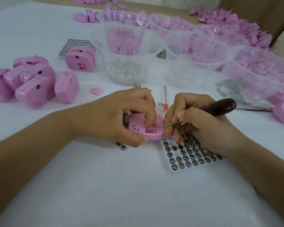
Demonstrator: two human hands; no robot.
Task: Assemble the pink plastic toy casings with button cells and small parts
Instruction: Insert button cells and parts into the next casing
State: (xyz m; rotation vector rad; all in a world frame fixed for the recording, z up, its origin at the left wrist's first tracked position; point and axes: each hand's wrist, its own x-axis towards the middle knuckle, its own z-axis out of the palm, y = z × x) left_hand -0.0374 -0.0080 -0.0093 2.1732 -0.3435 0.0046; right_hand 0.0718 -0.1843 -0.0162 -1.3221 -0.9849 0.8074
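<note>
We are gripping the casing [137,127] at centre frame with the left hand [121,115], thumb on its near edge and fingers curling over its top. We are grasping the awl [220,104] in the right hand [202,128], fingers pinching near the metal shaft; the dark handle is pointing right, and the needle tip is reaching into the open compartment on the casing face. The cell tray [192,155] is lying on the table [105,185] just below the right hand and partly under it. Two loose cells [123,147] are lying just below the left thumb. A casing pile [33,82] is sitting at the left of the frame. Clear tubs [126,51] holding pink parts and small clear pieces are standing across the top, and a screwdriver [165,99] is lying just above the hands.
</note>
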